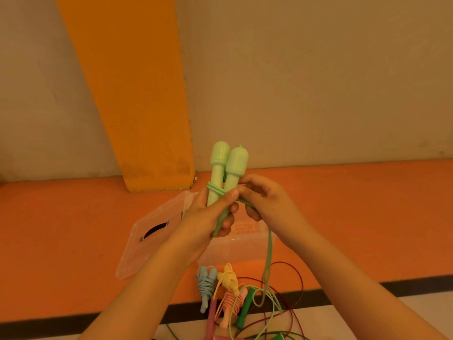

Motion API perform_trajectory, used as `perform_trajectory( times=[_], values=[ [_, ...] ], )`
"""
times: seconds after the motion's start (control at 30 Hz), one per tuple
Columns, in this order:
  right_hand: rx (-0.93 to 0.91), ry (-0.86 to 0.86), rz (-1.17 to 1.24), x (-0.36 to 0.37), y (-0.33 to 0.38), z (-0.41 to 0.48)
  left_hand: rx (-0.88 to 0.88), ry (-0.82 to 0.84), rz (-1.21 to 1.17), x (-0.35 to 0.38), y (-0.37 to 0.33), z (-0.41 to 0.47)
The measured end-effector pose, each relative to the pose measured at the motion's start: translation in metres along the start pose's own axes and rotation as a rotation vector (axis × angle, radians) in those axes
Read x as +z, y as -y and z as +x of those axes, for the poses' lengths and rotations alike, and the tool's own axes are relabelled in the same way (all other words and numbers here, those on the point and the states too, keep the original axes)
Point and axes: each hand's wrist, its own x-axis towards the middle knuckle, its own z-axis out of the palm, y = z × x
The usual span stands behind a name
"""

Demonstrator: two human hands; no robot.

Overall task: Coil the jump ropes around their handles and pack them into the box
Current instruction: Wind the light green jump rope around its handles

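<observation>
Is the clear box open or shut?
Open. The box has no cover on top, and its lid lies beside it on the left.

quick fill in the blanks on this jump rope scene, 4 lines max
1. The left hand grips two light ____ handles.
2. The right hand pinches the loose rope hanging from the ____.
3. The lid lies on the ____ of the box.
4. The leftmost coiled rope on the floor is ____.
Missing words: green; handles; left; blue.
</observation>
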Motion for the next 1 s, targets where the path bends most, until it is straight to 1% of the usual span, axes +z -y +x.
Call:
perform_trajectory(
  times=[0.07, 0.1, 0.2, 0.3, 0.37, 0.4, 0.47, 0.53, 0.57, 0.67, 0.77, 0.9, 1.0],
  values=[
    [0.006, -0.084, -0.018, -0.003, -0.005, 0.001, 0.031, -0.055, 0.119, -0.001, 0.001, 0.001],
    [0.02, -0.103, -0.01, -0.004, -0.006, 0.001, 0.039, -0.065, 0.138, -0.001, 0.001, 0.001],
    [0.06, -0.046, -0.044, -0.004, -0.006, -0.001, 0.067, -0.071, 0.138, -0.001, 0.001, 0.001],
    [0.074, 0.036, -0.209, -0.006, -0.002, -0.003, 0.085, -0.127, 0.175, -0.004, 0.002, 0.004],
    [0.078, 0.078, -0.401, -0.011, -0.006, -0.002, 0.099, -0.167, 0.213, -0.008, 0.004, 0.006],
    [0.076, 0.086, -0.498, -0.014, -0.009, -0.001, 0.111, -0.186, 0.245, -0.01, 0.003, 0.007],
    [0.053, 0.058, -0.583, -0.018, -0.013, 0.0, 0.14, -0.22, 0.326, -0.015, 0.004, 0.008],
    [-0.015, 0.005, -0.618, -0.019, -0.015, 0.002, 0.155, -0.227, 0.403, -0.02, 0.004, 0.008],
    [-0.085, -0.017, -0.659, -0.019, -0.015, 0.002, 0.158, -0.217, 0.448, -0.021, 0.004, 0.007],
    [-0.367, -0.051, -0.809, -0.017, -0.015, 0.003, 0.134, -0.134, 0.566, -0.022, 0.003, 0.006],
    [-0.512, -0.048, -0.833, -0.016, -0.019, 0.005, 0.101, -0.054, 0.654, -0.025, 0.0, 0.007],
    [-0.618, 0.026, -0.889, -0.014, -0.021, 0.008, 0.082, 0.032, 0.817, -0.026, -0.001, 0.007],
    [-0.617, 0.068, -0.895, -0.012, -0.02, 0.008, 0.059, 0.061, 0.875, -0.028, 0.002, 0.006]
  ],
)
